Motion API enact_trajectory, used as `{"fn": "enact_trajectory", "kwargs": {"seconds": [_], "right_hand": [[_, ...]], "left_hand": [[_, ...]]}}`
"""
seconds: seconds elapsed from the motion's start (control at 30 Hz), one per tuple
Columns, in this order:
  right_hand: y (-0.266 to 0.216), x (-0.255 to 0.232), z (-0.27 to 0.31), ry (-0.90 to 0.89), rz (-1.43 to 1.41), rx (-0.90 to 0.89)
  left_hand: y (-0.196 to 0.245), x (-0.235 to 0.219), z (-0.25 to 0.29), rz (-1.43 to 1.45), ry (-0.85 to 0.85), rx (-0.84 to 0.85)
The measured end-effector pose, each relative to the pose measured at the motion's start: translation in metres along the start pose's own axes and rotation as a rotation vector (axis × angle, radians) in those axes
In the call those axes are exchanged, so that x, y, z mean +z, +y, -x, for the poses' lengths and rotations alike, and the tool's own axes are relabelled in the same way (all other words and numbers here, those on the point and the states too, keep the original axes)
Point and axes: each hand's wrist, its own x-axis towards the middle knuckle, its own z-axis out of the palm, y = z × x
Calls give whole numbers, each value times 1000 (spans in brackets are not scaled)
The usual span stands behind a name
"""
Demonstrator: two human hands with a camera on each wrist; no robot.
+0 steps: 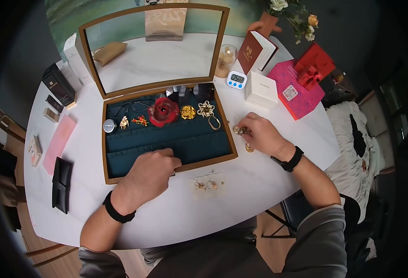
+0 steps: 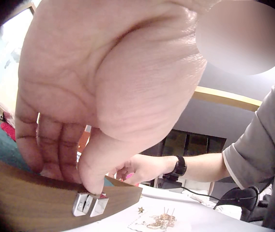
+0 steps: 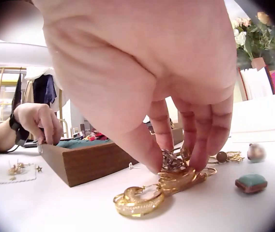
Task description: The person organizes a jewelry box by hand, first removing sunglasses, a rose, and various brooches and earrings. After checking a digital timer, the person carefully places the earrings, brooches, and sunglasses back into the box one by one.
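A wooden jewelry box point(image 1: 208, 164) with teal lining lies open, its glass lid raised. The left hand point(image 1: 150, 176) point(image 2: 103, 82) grips the front rim, thumb beside the metal clasp point(image 2: 98, 205), fingers inside the wall. Right of the box, the right hand point(image 1: 265, 135) point(image 3: 147, 63) pinches a cluster of gold and silver-toned jewelry point(image 3: 175, 180) close to the tabletop. Gold hoops point(image 3: 138, 203) lie beside it. A red flower point(image 1: 163, 112), a gold piece point(image 1: 188, 112) and an openwork brooch point(image 1: 206, 109) sit along the box's back section.
Earrings on a pale card point(image 1: 208, 186) lie before the box. A white box point(image 1: 261, 90), timer point(image 1: 236, 80) and red book point(image 1: 255, 52) stand at the back right. A turquoise piece point(image 3: 252, 183) lies near the right hand. A black case point(image 1: 62, 185) lies left.
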Motion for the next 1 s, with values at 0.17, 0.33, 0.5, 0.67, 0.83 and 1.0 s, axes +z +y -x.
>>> {"fn": "enact_trajectory", "kwargs": {"seconds": [0.17,0.33,0.5,0.67,0.83,1.0], "right_hand": [[-2,-9,1,43,-119,61],[11,-6,0,67,-118,49],[18,-8,-2,89,-20,7],[6,-13,1,112,96,-64],[-22,-2,-6,175,160,-93],[-24,12,-18,107,233,-38]], "left_hand": [[0,1,0,11,9,1],[-1,3,0,-15,8,5],[1,0,0,-16,11,-1],[1,1,1,-9,21,-2],[0,2,1,-21,34,19],[-1,3,1,-31,30,28]]}}
